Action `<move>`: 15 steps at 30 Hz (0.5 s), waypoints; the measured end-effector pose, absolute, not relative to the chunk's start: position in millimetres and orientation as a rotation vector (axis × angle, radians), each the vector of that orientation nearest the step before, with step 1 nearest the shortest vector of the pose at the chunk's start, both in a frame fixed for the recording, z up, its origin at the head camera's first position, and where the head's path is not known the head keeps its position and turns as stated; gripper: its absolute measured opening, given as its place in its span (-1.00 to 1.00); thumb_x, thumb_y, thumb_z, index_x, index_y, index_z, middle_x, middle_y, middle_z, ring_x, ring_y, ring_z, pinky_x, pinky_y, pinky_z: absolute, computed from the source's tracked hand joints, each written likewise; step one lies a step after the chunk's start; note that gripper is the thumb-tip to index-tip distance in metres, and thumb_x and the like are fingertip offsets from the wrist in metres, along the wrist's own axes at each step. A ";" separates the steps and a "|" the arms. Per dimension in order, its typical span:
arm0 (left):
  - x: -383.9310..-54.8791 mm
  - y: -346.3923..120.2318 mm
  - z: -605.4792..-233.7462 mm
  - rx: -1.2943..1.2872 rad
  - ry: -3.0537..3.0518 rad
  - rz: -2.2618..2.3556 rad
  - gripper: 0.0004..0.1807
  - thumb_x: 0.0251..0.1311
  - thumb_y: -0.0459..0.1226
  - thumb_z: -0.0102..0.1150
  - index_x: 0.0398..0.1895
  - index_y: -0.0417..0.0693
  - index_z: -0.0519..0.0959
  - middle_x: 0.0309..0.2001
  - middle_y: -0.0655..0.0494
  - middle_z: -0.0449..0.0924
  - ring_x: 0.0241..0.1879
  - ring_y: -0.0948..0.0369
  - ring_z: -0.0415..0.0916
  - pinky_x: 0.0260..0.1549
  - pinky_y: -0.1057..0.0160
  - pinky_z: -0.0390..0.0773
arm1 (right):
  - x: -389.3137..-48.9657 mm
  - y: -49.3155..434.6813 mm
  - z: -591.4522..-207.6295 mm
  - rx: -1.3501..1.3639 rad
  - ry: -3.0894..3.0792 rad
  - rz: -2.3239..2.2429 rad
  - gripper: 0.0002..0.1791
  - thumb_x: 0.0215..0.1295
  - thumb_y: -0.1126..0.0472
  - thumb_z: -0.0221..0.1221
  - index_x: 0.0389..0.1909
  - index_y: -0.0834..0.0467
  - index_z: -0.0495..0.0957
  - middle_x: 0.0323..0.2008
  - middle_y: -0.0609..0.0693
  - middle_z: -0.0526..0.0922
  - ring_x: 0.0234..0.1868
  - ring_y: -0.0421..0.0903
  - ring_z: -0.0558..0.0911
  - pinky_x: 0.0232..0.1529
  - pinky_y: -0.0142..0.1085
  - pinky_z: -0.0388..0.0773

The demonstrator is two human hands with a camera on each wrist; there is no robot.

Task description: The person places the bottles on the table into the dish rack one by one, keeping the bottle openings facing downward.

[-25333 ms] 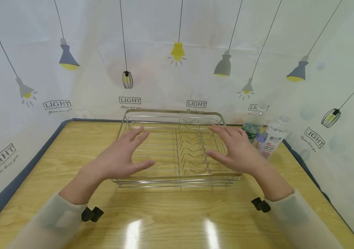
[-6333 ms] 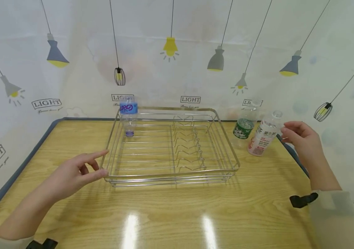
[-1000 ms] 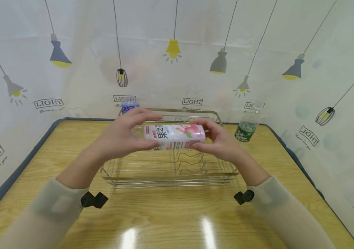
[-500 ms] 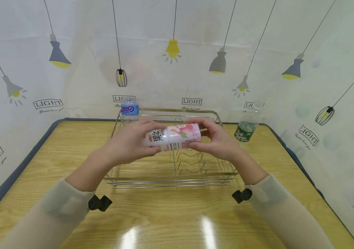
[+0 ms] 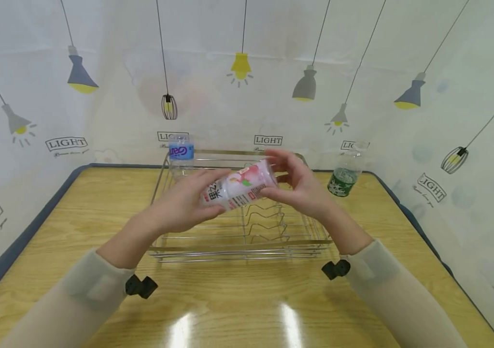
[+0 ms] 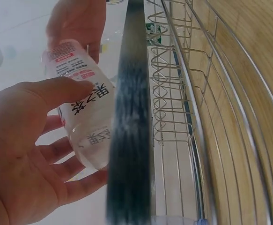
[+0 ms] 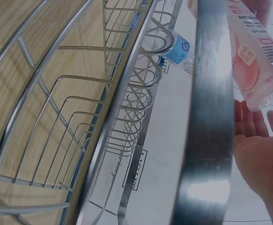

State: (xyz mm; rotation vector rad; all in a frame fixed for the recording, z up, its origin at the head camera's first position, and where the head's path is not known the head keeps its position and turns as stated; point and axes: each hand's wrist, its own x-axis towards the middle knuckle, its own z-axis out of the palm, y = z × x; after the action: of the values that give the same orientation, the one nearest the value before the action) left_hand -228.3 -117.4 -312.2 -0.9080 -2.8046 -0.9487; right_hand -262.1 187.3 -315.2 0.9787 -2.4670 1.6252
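Above the wire dish rack (image 5: pixel 288 245), my left hand (image 5: pixel 181 200) wraps round the neck end of a plastic bottle (image 5: pixel 242 186) with a pink and white peach label. The bottle is tilted, its base raised to the right. My right hand (image 5: pixel 301 186) holds that base end, its thumb on the label's lower side and its other fingers behind. In the left wrist view the left thumb lies across the bottle (image 6: pixel 87 110). The right wrist view shows the right fingertips (image 7: pixel 246 119) at the bottle's base. The neck is hidden in the left palm.
A blue-labelled plastic bottle (image 5: pixel 181 151) stands upside down in the rack's back left corner. On the table's back right stands a green-labelled bottle (image 5: pixel 343 180). Wavy wire dividers (image 5: pixel 266 224) fill the rack's right part. A printed curtain (image 5: pixel 212 106) surrounds the wooden table (image 5: pixel 229 295).
The peach-label bottle came from the back right of the table. In the last second its base has swung up and away while the left hand's hold slid further over it.
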 end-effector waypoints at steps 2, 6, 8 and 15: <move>-229.7 -118.0 -314.6 -0.903 -2.782 -1.059 -0.11 0.41 -0.25 0.46 0.74 0.10 0.25 0.37 -0.13 0.50 0.09 0.00 0.58 -0.06 0.07 0.75 | -262.1 186.8 -314.3 0.962 -2.441 1.654 -0.08 0.37 0.40 0.42 0.68 0.13 0.23 0.41 0.16 0.51 0.29 0.08 0.59 0.27 -0.25 0.63; -232.4 -119.7 -319.3 -0.899 -2.697 -1.331 -0.06 0.48 -0.28 0.40 0.80 0.11 0.11 0.46 -0.12 0.40 0.30 -0.11 0.55 0.06 -0.02 0.77 | -261.4 185.2 -314.1 0.949 -2.443 1.701 -0.12 0.45 0.39 0.37 0.69 0.09 0.20 0.45 0.15 0.48 0.35 0.15 0.60 0.31 -0.21 0.63; -233.3 -119.4 -320.7 -0.895 -2.658 -1.444 -0.03 0.50 -0.27 0.39 0.82 0.15 0.05 0.49 -0.11 0.40 0.35 -0.13 0.57 0.15 -0.09 0.76 | -261.2 182.7 -314.5 0.962 -2.463 1.713 -0.14 0.48 0.35 0.37 0.69 0.02 0.21 0.46 0.11 0.48 0.38 0.17 0.59 0.33 -0.18 0.65; -233.6 -115.8 -324.0 -0.837 -2.605 -1.616 0.07 0.51 -0.17 0.41 0.84 0.37 -0.11 0.50 -0.08 0.44 0.38 -0.13 0.63 0.26 -0.13 0.73 | -261.5 165.0 -317.8 1.042 -2.430 1.736 -0.13 0.52 0.35 0.34 0.72 -0.02 0.19 0.47 0.12 0.51 0.41 0.20 0.63 0.39 -0.03 0.64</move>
State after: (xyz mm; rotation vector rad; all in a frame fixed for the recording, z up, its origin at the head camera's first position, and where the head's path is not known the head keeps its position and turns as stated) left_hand -233.6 -115.8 -324.0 -0.8375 -2.6054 -1.6163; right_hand -261.5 165.0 -317.8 1.0416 -2.4300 1.7355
